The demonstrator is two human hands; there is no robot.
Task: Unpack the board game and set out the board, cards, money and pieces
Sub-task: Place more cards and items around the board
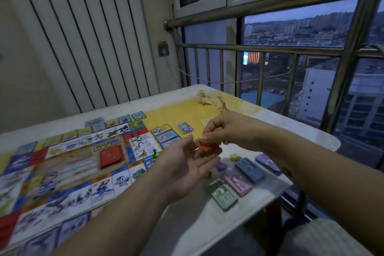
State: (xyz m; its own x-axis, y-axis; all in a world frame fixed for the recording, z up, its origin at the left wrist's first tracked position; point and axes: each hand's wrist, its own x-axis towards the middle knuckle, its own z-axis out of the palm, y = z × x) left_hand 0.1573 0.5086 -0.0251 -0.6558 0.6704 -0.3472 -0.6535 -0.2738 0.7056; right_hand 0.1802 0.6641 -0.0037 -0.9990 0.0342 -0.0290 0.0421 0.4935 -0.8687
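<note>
The game board lies unfolded on the left of the table, with a red card stack on its middle and a green pawn near its right edge. My right hand pinches small orange plastic pieces above the table. My left hand is held palm up with relaxed fingers just under those pieces. Money stacks lie to the right: green, pink, blue and purple. Cards lie beyond the board.
A small yellow piece and a purple piece lie by the money. Crumpled wrapping sits at the table's far edge. A metal railing and window stand behind the table; a ribbed wall panel is at left.
</note>
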